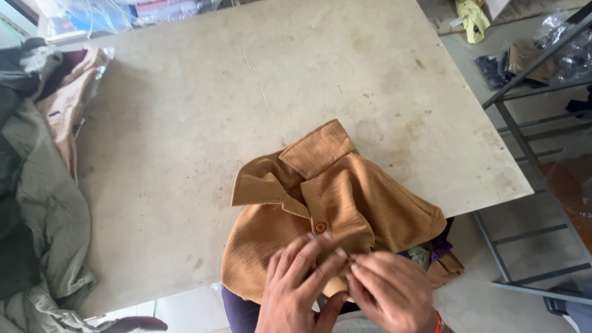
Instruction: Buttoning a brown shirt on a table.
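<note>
A tan ribbed shirt point(345, 197) with a collar lies at the near edge of a beige table point(246, 80), collar pointing away from me. A brown button point(320, 227) shows on its front placket. My left hand point(299, 280) and my right hand point(391, 290) meet just below that button, fingertips pinching the shirt's front together. Both hands press on the fabric at the table's edge. The lower part of the shirt is hidden under my hands.
A heap of grey-green and tan garments point(37, 185) covers the table's left side. A grey metal rack point(536, 154) stands to the right. More coloured clothes point(441, 253) lie below the shirt's right side. Plastic-wrapped items point(111, 15) sit beyond the far edge.
</note>
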